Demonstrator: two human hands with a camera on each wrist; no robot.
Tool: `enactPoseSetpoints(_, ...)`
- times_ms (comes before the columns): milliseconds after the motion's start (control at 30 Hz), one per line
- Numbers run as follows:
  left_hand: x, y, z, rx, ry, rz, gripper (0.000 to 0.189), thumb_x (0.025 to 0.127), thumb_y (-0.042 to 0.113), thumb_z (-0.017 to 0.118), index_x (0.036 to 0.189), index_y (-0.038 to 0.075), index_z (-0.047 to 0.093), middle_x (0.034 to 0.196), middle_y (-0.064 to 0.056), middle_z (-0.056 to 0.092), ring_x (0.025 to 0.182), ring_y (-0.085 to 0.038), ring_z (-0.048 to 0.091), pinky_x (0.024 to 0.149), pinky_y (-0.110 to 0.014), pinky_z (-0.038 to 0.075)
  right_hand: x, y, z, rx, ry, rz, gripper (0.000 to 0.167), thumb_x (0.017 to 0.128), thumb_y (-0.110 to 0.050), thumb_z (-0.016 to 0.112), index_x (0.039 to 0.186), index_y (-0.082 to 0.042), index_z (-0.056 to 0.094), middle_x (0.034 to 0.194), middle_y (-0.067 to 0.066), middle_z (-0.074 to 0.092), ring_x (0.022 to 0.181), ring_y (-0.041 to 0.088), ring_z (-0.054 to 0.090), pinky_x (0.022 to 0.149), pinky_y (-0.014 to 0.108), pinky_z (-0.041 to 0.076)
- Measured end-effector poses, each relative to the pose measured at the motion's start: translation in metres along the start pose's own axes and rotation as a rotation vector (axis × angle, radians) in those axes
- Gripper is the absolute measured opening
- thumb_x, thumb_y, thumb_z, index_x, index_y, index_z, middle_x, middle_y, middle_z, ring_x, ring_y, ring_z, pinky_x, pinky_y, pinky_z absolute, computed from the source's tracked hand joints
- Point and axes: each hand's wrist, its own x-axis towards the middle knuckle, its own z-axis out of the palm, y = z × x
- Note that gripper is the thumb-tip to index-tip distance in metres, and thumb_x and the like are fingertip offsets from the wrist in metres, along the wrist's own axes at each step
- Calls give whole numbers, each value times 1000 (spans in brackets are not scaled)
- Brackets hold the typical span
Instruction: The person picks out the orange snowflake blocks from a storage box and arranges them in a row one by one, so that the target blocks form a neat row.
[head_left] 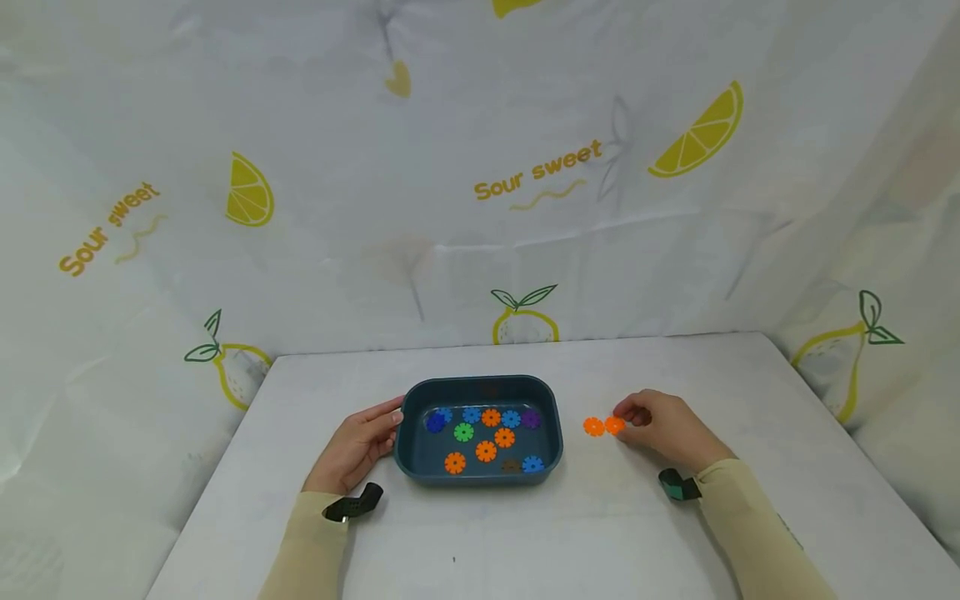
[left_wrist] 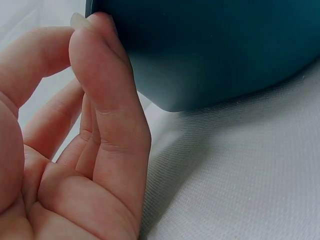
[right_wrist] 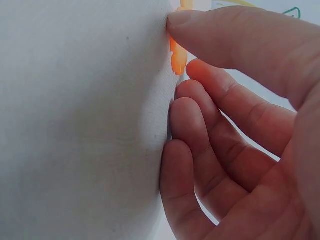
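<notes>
A dark teal tray (head_left: 480, 481) stands on the table with several notched plastic discs lying in it, such as a green disc (head_left: 463, 432) and a purple disc (head_left: 530, 418). At the tray's left end, my left hand (head_left: 358, 446) pinches the rim between thumb and fingers; the left wrist view shows the tray wall (left_wrist: 210, 55) beside the fingertips. To the right of the tray, my right hand (head_left: 667, 427) holds an orange disc (head_left: 615, 426) between thumb and index finger, low at the table surface. A second orange disc (head_left: 593, 427) lies at its left, seemingly touching it.
The white table (head_left: 480, 542) stretches around the tray toward the front and both sides. Behind and beside it hangs a pale sheet (head_left: 337, 275) printed with lemons. A black wrist mount sits on each sleeve, the left mount (head_left: 354, 503) close to the tray's near-left corner.
</notes>
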Motion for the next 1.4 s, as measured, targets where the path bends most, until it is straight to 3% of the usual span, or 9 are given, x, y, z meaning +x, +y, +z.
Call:
enactPoseSetpoints(467,-5,2,-16,5,24,5,60,102,22,77,156,7,57,100,3,75,78,-7,64,71,-17,57,10,-12,9,-14,-8,-18,20,94,-19,82,113,-14,77,103,-1,70,98,18,61,84,28,53)
enactPoseSetpoints(700,-7,1,-18,-3,22,9,59,103,22,77,156,6,57,96,4,73,78,-7,63,71,-17,56,15,-21,5,-27,-6,-48,24,95,-26,83,115,-14,77,105,-2,72,98,17,63,84,31,54)
enactPoseSetpoints(800,-7,0,-17,-6,22,12,58,102,22,77,156,7,58,97,4,74,78,-7,63,71,-17,56,26,-41,1,-47,5,-85,26,97,-28,82,117,-12,77,105,0,73,98,19,64,84,34,57)
enactPoseSetpoints(933,-5,-1,-17,-7,39,18,57,101,22,78,154,8,60,98,3,74,78,-7,64,71,-17,57,48,-92,2,-63,-15,-186,24,99,-24,80,119,-10,78,107,1,74,98,20,66,88,40,60)
enactPoseSetpoints(1133,0,-2,-11,21,24,14,57,98,28,82,150,12,65,100,1,75,80,-9,64,73,-18,57,75,-164,25,-199,-160,-324,24,100,-19,79,122,-10,79,114,1,77,102,17,69,96,42,61)
enactPoseSetpoints(1267,2,-1,-6,15,13,18,52,99,26,81,147,13,68,100,-1,74,80,-11,63,73,-19,57,87,-188,46,-331,-264,-345,23,99,-16,80,121,-8,80,116,5,79,104,20,71,98,44,61)
enactPoseSetpoints(1400,5,-1,-2,19,11,25,49,100,23,80,147,11,68,101,-1,74,80,-10,62,73,-19,57,94,-193,65,-433,-300,-343,19,97,-17,83,113,-6,82,107,6,80,93,19,71,93,42,62)
